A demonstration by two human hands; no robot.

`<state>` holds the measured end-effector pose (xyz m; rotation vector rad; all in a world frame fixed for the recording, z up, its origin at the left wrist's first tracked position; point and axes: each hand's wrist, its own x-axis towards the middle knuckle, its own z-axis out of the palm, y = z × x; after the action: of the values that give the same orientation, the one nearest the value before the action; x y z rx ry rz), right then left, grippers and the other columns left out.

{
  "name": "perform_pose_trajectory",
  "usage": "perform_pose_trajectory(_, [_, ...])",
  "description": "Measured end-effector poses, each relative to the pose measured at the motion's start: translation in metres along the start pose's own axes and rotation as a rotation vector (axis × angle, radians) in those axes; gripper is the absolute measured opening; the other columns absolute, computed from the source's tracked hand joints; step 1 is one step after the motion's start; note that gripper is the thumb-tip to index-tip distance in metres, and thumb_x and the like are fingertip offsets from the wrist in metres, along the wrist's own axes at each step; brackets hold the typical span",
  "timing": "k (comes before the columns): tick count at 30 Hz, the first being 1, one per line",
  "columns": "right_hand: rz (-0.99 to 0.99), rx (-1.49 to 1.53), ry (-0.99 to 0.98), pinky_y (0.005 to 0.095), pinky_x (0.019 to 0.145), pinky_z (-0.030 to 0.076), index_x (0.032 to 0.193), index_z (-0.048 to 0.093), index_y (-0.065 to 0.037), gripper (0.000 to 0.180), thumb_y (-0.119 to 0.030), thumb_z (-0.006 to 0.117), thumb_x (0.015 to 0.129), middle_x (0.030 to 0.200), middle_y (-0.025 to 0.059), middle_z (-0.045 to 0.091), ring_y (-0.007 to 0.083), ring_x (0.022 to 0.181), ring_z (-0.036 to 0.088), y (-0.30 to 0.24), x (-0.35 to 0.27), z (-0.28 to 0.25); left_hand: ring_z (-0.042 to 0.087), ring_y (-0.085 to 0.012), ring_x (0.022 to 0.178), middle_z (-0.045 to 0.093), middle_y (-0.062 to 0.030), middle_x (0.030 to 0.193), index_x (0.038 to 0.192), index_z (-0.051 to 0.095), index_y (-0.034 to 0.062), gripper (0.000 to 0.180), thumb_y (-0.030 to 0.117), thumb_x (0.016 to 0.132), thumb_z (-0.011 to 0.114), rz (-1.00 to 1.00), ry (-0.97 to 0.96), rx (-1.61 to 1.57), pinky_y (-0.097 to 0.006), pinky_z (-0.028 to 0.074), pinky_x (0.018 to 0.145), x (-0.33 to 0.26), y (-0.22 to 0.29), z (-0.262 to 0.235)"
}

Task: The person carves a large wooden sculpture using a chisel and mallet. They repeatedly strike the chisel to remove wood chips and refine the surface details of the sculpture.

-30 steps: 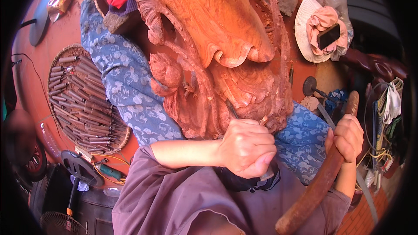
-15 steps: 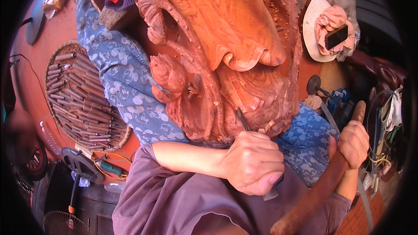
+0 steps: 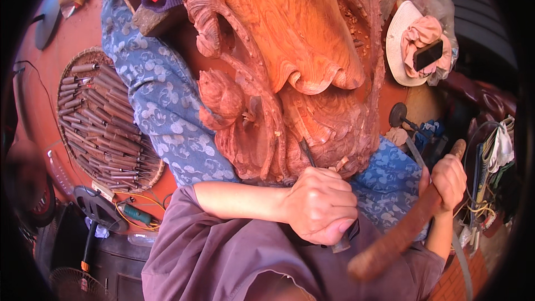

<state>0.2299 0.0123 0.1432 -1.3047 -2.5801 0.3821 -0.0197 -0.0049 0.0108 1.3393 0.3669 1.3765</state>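
Observation:
A large reddish wood carving [image 3: 290, 72] of leaves and buds fills the middle of the view. My left hand [image 3: 322, 205] is closed around a chisel [image 3: 307, 153] whose blade rests on the carving's lower edge, where wood chips cling. My right hand [image 3: 449, 180] grips a long reddish wooden mallet [image 3: 401, 231] that slants down to the left, apart from the chisel. My purple sleeves come in from below.
A round woven tray [image 3: 83, 61] holding several chisels lies at the left. Blue patterned cloth [image 3: 161, 100] lies under the carving. A white hat [image 3: 398, 39] with pink cloth and a phone sits at upper right. A fan and cables are at lower left.
The view has shifted, so the carving sits higher and larger. My right hand has lowered the mallet, its head now down near my left hand.

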Motion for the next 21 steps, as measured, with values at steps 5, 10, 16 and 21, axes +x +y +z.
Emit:
perform_pose_trajectory(5, [-0.091, 0.131, 0.071, 0.0408, 0.059, 0.051, 0.079, 0.049, -0.004, 0.032, 0.013, 0.071, 0.063, 0.068, 0.0086, 0.054, 0.0275, 0.058, 0.054, 0.002, -0.003, 0.005, 0.050, -0.0235, 0.053, 0.046, -0.0044, 0.062, 0.065, 0.057, 0.0072, 0.015, 0.015, 0.078, 0.056, -0.012, -0.119, -0.029, -0.036, 0.040, 0.048, -0.001, 0.001, -0.009])
perform_pose_trajectory(10, [-0.073, 0.077, 0.048, 0.0401, 0.056, 0.049, 0.073, 0.049, -0.003, 0.026, 0.013, 0.069, 0.065, 0.068, 0.0094, 0.053, 0.0276, 0.056, 0.053, -0.001, -0.008, 0.001, 0.049, -0.0238, 0.051, 0.046, -0.0046, 0.060, 0.064, 0.056, 0.0071, 0.015, 0.014, 0.078, 0.056, -0.016, -0.093, 0.011, -0.037, 0.040, 0.047, -0.004, 0.000, -0.004])
perform_pose_trajectory(16, [-0.054, -0.126, -0.036, 0.0402, 0.056, 0.049, 0.078, 0.051, -0.004, 0.030, 0.011, 0.072, 0.063, 0.068, 0.0088, 0.054, 0.0273, 0.057, 0.055, -0.001, -0.003, -0.004, 0.050, -0.0242, 0.051, 0.047, -0.0047, 0.061, 0.064, 0.056, 0.0069, 0.014, 0.013, 0.076, 0.056, 0.001, -0.110, 0.044, -0.037, 0.041, 0.047, -0.005, -0.002, -0.003])
perform_pose_trajectory(21, [-0.120, 0.204, 0.147, 0.0408, 0.055, 0.049, 0.077, 0.050, -0.003, 0.029, 0.012, 0.071, 0.063, 0.068, 0.0090, 0.055, 0.0271, 0.057, 0.055, 0.007, -0.012, 0.009, 0.047, -0.0198, 0.048, 0.044, -0.0024, 0.058, 0.058, 0.051, 0.0111, 0.026, 0.016, 0.083, 0.046, 0.035, -0.052, 0.081, -0.034, 0.035, 0.044, -0.005, -0.005, 0.002])
